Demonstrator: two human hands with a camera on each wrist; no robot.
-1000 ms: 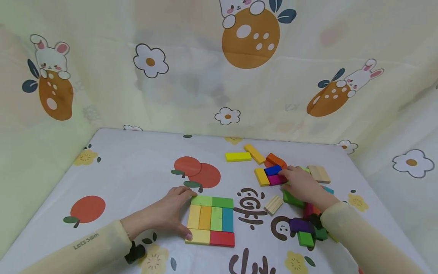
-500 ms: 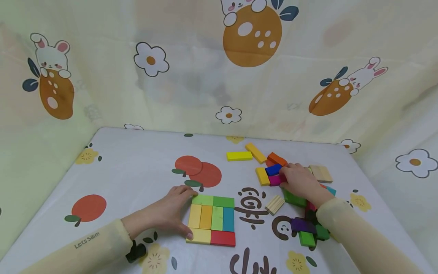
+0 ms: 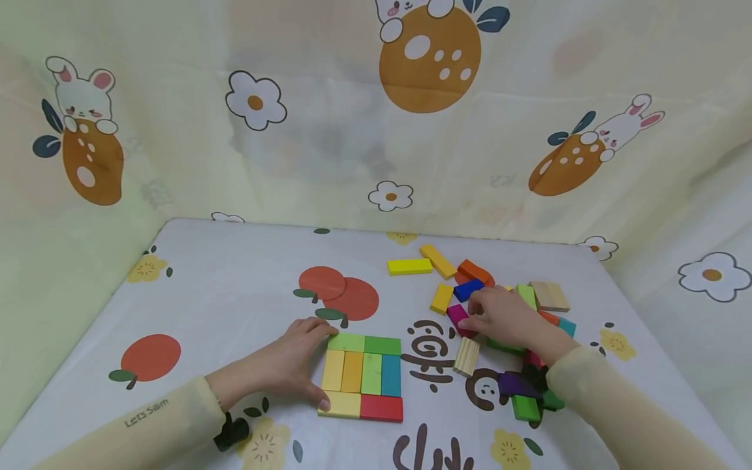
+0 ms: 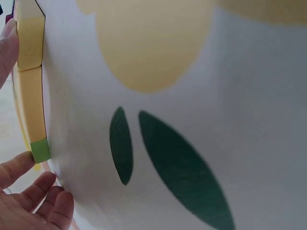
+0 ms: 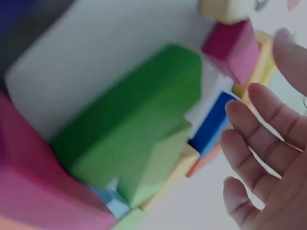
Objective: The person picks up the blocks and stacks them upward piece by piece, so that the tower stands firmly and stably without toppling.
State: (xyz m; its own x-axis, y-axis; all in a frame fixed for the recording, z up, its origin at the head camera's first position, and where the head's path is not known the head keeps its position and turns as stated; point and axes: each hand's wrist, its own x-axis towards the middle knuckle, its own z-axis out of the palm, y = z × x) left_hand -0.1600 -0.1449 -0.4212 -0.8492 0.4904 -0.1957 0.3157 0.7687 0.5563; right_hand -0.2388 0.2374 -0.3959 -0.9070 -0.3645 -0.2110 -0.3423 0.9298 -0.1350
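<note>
My left hand (image 3: 296, 356) spans the left side of a flat rectangle of coloured wooden blocks. Its thumb lies at the pale yellow block (image 3: 339, 405) in the near corner, its index fingertip at the light green block (image 3: 346, 343) in the far one. A red block (image 3: 382, 408) and a blue-teal block (image 3: 390, 375) are on the right side. My right hand (image 3: 508, 320) is over the loose pile, thumb beside a magenta block (image 3: 457, 318). The right wrist view shows its fingers apart, gripping nothing, near a blue block (image 5: 211, 125) and a large green block (image 5: 134, 110).
Yellow blocks (image 3: 409, 266) and an orange block (image 3: 473, 271) lie behind the pile. A striped bare-wood block (image 3: 467, 357) is between the pile and the rectangle. Purple (image 3: 517, 384) and green blocks (image 3: 525, 408) lie below the right wrist. A patterned cloth wall (image 3: 329, 156) rises behind.
The magenta block has slid nearer and left, turning. The yellow block beside it has shifted left and the bare-wood block has rotated. My right hand has moved slightly left; the left hand stays put.
</note>
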